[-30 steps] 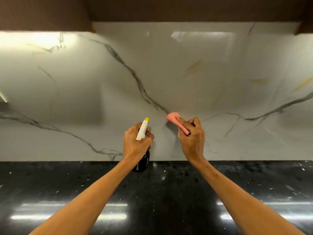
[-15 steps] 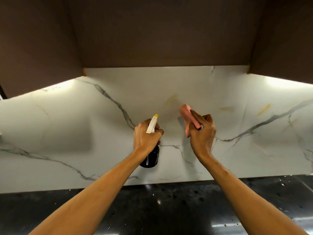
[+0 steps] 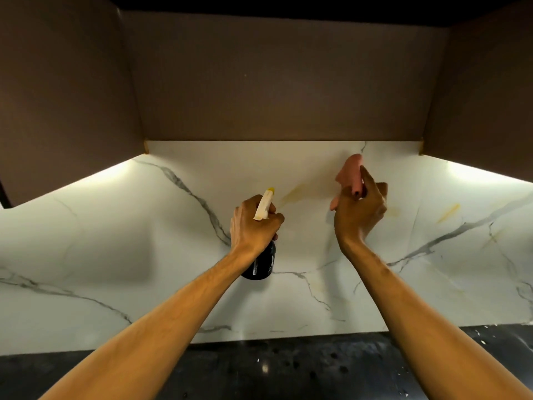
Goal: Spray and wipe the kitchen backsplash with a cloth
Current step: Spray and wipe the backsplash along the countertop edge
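The white marble backsplash with grey veins fills the middle of the view. Yellowish smears mark it, one just beyond the spray nozzle and another further right. My left hand grips a black spray bottle with a white trigger head and yellow nozzle tip, pointed at the wall. My right hand holds a pink cloth up against the top of the backsplash, close under the cabinet.
Brown upper cabinets hang above, with lit strips under them at left and right. A black speckled countertop runs along the bottom, below the wall's lower edge.
Both hands have risen up the backsplash and the view has tilted upward, showing more cabinet. The cloth has moved from the middle of the wall to near its top edge.
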